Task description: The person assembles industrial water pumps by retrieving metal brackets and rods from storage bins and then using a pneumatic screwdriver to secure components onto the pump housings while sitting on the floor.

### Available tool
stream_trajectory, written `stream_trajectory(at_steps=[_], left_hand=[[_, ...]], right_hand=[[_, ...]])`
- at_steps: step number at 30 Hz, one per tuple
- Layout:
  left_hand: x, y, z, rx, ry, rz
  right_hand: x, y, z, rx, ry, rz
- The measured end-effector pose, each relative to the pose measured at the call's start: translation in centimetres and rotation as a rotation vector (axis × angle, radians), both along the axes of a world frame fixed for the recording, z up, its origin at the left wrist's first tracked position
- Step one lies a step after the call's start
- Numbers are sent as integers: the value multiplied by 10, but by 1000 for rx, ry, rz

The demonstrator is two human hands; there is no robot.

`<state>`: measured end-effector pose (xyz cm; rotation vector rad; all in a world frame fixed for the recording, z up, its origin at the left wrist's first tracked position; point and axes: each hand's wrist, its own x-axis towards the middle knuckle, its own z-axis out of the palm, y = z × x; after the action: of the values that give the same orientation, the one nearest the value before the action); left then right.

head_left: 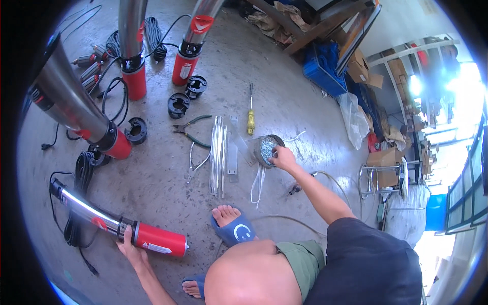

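Note:
On the floor at the lower left lies a submersible pump (161, 240) with a shiny steel tube and a red end section. My left hand (133, 250) is closed around it by the black collar where steel meets red. Out to the right, my right hand (282, 158) reaches into a round tin (258, 154) of small silvery screws (268, 147). Its fingers are bunched together among them, and the fingertips are partly hidden. A yellow-handled screwdriver (250, 122) lies beyond the tin. Left of it rest shiny metal strips (218, 157) and green-handled pliers (197, 140).
Several similar pumps (134, 84) stand at the upper left among black cable coils (81, 203). Black ring-shaped collars (178, 104) lie near them. A hose (284, 217) crosses the floor at right. Farther off are a blue crate (323, 71) and a stool (404, 178).

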<state>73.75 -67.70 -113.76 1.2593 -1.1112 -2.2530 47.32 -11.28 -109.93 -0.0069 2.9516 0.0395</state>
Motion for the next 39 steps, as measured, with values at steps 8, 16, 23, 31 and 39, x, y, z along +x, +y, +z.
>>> stream_trajectory(at_steps=[8, 16, 23, 31, 39], left_hand=[[-5, -7, 24, -3, 44, 95], [2, -10, 24, 1, -28, 156], [-7, -2, 27, -26, -29, 147], [3, -5, 16, -4, 11, 171], [-5, -11, 15, -22, -6, 115]], right_hand=[[-16, 0, 2, 69, 5, 82], [54, -283, 62, -1181, -275, 217], [90, -469, 46, -1187, -1012, 431], [99, -505, 17, -1108, -1105, 596], [107, -464, 14, -1411, -1162, -120]])
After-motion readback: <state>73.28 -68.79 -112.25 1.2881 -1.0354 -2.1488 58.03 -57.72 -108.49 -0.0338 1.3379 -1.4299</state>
